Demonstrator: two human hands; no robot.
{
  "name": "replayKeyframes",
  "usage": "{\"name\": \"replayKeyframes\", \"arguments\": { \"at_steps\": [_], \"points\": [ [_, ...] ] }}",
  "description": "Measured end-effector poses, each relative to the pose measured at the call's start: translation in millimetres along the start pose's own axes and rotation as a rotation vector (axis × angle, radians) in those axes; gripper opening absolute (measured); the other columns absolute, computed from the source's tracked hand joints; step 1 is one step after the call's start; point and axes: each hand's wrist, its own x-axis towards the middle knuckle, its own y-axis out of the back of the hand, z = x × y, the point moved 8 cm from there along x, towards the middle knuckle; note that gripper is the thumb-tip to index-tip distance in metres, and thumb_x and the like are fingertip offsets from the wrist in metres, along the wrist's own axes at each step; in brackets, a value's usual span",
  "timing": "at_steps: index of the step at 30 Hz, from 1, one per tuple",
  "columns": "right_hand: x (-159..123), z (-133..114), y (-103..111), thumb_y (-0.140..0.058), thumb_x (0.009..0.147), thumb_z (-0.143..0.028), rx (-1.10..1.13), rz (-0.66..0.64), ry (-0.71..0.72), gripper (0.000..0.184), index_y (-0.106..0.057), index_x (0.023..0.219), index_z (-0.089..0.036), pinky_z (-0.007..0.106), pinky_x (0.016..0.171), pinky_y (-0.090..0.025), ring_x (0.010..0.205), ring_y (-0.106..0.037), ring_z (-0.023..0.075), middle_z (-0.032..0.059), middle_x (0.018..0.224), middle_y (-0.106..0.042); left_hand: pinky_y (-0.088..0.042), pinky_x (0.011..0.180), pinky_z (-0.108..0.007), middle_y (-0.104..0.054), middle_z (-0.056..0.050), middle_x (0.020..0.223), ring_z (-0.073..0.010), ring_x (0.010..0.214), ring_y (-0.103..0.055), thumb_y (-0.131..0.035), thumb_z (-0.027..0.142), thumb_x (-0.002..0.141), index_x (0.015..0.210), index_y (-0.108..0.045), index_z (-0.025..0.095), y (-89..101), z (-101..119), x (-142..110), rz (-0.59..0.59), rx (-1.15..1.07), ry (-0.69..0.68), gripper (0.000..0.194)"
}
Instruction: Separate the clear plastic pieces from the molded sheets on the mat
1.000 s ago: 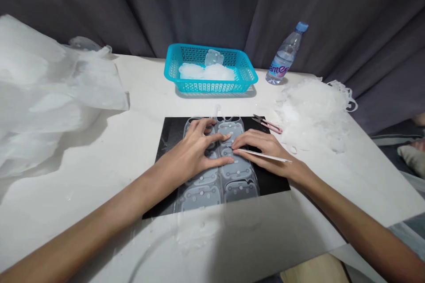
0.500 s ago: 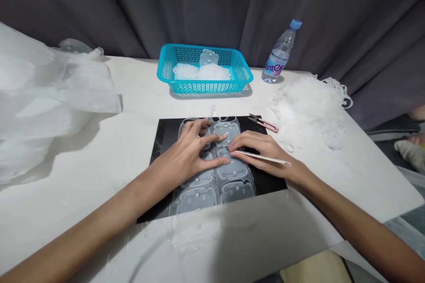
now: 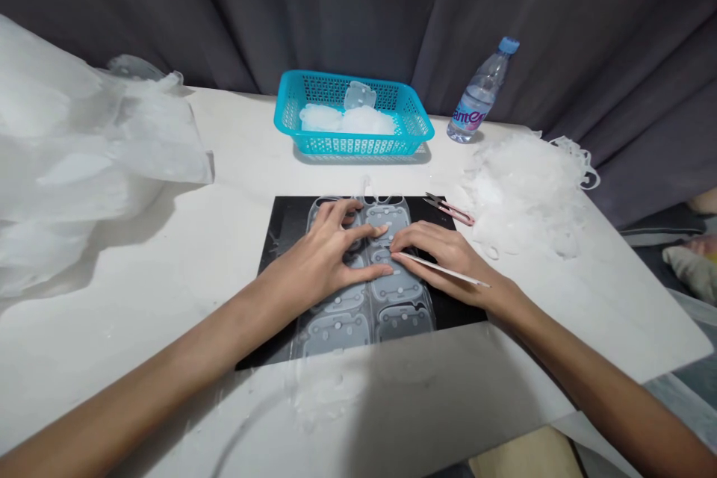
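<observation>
A clear moulded plastic sheet [image 3: 399,287] with rows of rounded panels lies partly on a black mat [image 3: 462,306], its near end reaching onto the white table. My left hand [image 3: 336,243] rests on the sheet with fingers and thumb spread, pressing it. From the right, my right hand [image 3: 440,250] pinches a thin white pen-like tool [image 3: 448,270]. The tool's tip is hidden by my fingers, close to the seam between two panels in the right column. Pink-handled thread snips [image 3: 458,213] lie at the mat's far right corner, touched by neither hand.
A blue plastic basket [image 3: 358,145] holding translucent pieces stands behind the mat. Right of it is a water bottle [image 3: 475,104], then a heap of clear plastic scraps [image 3: 520,187]. A large whitish bag [image 3: 101,134] sits at left. A dark curtain [image 3: 336,7] hangs behind the table.
The whole view has shifted slightly, so things appear a little further right. Both hands hold nearly the same place on the sheet, and the tool's rear end has dipped slightly.
</observation>
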Motion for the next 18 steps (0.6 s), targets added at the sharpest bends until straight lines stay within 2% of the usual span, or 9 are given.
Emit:
{"name": "replayKeyframes", "arguments": {
  "at_steps": [6, 12, 18],
  "points": [
    [-4.2, 5.2, 7.4, -0.055, 0.108, -0.027, 0.066, -0.036, -0.081, 0.011, -0.065, 0.111, -0.022, 0.035, 0.094, -0.054, 0.106, -0.069, 0.0209, 0.0072, 0.111, -0.071, -0.052, 0.108, -0.060, -0.048, -0.015, 0.143, -0.0364, 0.129, -0.049, -0.074, 0.067, 0.086, 0.129, -0.074, 0.027, 0.1, -0.8, 0.5, 0.001, 0.002, 0.003, 0.059],
    [-1.3, 0.1, 2.0, -0.054, 0.108, -0.025, 0.038, -0.015, 0.008, 0.012, -0.065, 0.112, -0.022, 0.038, 0.096, -0.054, 0.109, -0.068, 0.0224, 0.0081, 0.110, -0.072, -0.049, 0.110, -0.061, -0.049, -0.015, 0.143, -0.0370, 0.130, -0.049, -0.075, 0.063, 0.087, 0.128, -0.075, 0.026, 1.3, 0.6, 0.5, 0.004, 0.007, -0.014, 0.056],
    [-0.8, 1.1, -0.2, -0.055, 0.108, -0.025, 0.028, 0.017, -0.002, 0.010, -0.064, 0.110, -0.022, 0.039, 0.097, -0.054, 0.108, -0.068, 0.0221, 0.0078, 0.110, -0.072, -0.051, 0.109, -0.058, -0.049, -0.014, 0.143, -0.0360, 0.129, -0.049, -0.077, 0.063, 0.085, 0.126, -0.076, 0.026, -0.2, -0.8, -0.2, 0.019, -0.007, 0.003, 0.055]
  ]
}}
